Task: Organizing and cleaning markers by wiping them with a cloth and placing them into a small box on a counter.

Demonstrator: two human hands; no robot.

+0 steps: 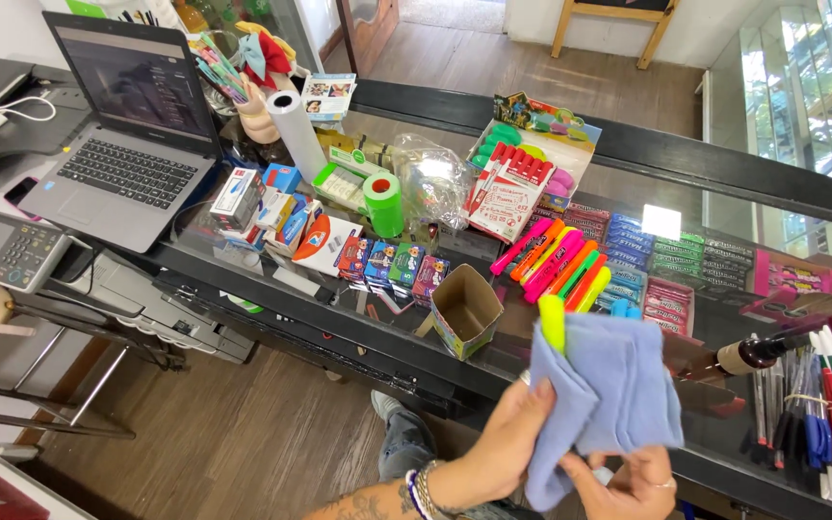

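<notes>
1. One long glass counter (628, 159) is running across the view, and it is carrying everything else.
2. An open grey laptop (132, 135) is sitting at the counter's far left end, well apart from the hands.
3. A blue cloth (618, 395) is hanging in front of the counter's near edge, held up by both hands.
4. The left hand (507, 443) is closing around the cloth's left fold, fingers curled tight into the fabric, with beaded bracelets at the wrist.
5. The right hand (633, 481) is pinching the cloth's lower edge from underneath, fingers bent shut on it, a ring showing on one finger.
6. An empty cardboard box (466, 310) is standing open on the glass, just left of the cloth.
7. A row of highlighters (556, 262) in pink, orange and yellow is lying on the counter just behind the cloth.
8. A yellow-green highlighter (552, 323) is sticking up out of the cloth's top, wrapped in the fabric, tip pointing away from the person.
</notes>
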